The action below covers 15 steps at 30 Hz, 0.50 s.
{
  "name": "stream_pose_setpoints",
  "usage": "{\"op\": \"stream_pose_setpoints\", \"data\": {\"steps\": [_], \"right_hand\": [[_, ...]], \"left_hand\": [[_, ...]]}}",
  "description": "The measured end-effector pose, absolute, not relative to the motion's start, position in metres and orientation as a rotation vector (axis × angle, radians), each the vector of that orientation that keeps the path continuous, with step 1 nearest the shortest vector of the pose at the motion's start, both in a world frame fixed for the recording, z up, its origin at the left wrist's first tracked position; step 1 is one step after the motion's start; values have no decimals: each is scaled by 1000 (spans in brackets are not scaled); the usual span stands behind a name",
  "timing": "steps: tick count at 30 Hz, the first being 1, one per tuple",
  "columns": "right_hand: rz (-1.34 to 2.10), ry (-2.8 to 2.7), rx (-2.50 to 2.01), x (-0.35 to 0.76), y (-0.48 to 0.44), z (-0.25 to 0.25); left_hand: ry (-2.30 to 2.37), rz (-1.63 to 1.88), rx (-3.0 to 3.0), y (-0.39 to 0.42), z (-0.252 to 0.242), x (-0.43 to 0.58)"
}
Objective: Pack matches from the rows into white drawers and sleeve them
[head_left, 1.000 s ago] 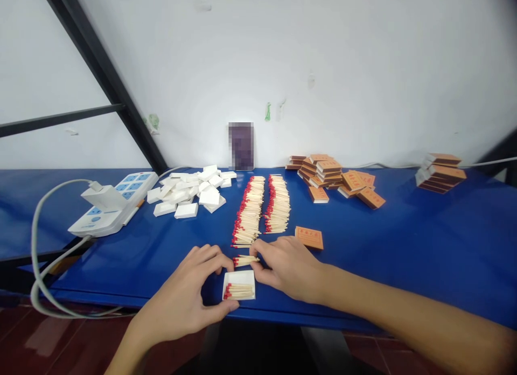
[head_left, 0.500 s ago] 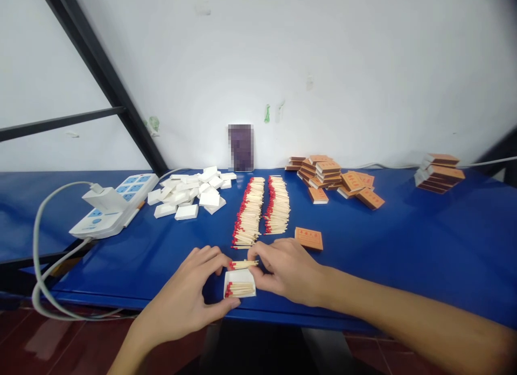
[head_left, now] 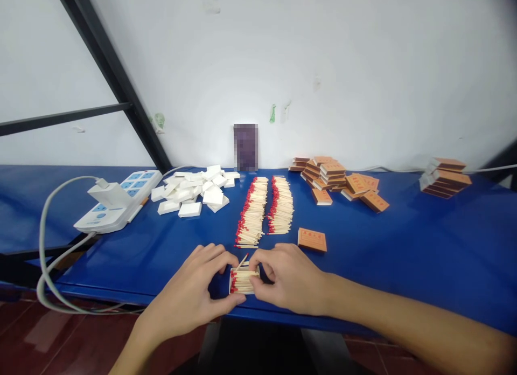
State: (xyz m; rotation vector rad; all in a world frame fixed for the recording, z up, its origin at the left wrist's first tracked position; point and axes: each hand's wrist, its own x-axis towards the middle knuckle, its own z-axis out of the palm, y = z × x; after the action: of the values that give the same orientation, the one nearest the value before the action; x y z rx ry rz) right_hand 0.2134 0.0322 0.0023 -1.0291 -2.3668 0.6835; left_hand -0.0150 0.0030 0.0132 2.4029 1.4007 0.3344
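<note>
A small white matchbox tray (head_left: 242, 280) holding red-tipped matches lies near the front edge of the blue table (head_left: 404, 245). My left hand (head_left: 194, 294) curls round the tray's left side, thumb under its front edge. My right hand (head_left: 288, 278) pinches the matches at the tray's right end, pressing them into it. One match sticks up askew at the tray's far left corner. Two long rows of loose matches (head_left: 264, 208) lie just beyond the hands. A single orange matchbox sleeve (head_left: 312, 240) rests to the right of the rows.
A heap of white empty trays (head_left: 196, 189) sits at the back left, beside a white power strip (head_left: 117, 200) with a grey cable. Orange sleeves (head_left: 339, 181) are piled at the back right, and another stack (head_left: 444, 177) stands far right. A black steel frame rises on the left.
The bundle of matches held above the tray between both hands has come down into the tray. Both hands have closed in around it.
</note>
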Motion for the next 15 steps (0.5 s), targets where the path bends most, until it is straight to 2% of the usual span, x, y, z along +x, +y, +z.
{"op": "stream_pose_setpoints", "data": {"steps": [15], "right_hand": [[778, -2300, -988, 215, 28, 6]], "left_hand": [[1389, 344, 2429, 4, 13, -15]]}}
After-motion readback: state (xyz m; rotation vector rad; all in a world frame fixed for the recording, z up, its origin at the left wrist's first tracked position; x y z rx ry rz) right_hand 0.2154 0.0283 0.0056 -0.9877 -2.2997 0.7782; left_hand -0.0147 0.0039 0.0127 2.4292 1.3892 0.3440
